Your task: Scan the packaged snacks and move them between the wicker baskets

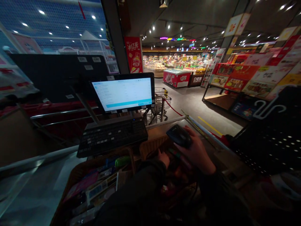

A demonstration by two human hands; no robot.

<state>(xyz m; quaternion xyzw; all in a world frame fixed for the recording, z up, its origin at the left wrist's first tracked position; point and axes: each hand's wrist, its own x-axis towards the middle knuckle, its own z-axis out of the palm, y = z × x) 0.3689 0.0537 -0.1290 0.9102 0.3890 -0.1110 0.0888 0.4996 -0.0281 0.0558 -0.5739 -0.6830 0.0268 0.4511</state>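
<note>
A black handheld barcode scanner (179, 135) is gripped in my right hand (196, 150), its rounded head turned up toward the left. Below and left of it, my left hand (164, 158) is low over a brown wicker basket (150, 147), with one digit raised and the others curled into shadow. What those fingers hold, if anything, is hidden. Beneath my right hand, a dark, partly green item (174, 153) shows dimly between the hands. Reddish, shiny packages lie lower in the basket, too dark to name.
A lit monitor (124, 92) stands behind a black keyboard (113, 135). Left of my hands, another wicker basket (68, 185) holds assorted packaged goods. A shopping cart (158, 103) stands beyond the counter. At right are a white hook (268, 110) and shelves of boxed goods (244, 73).
</note>
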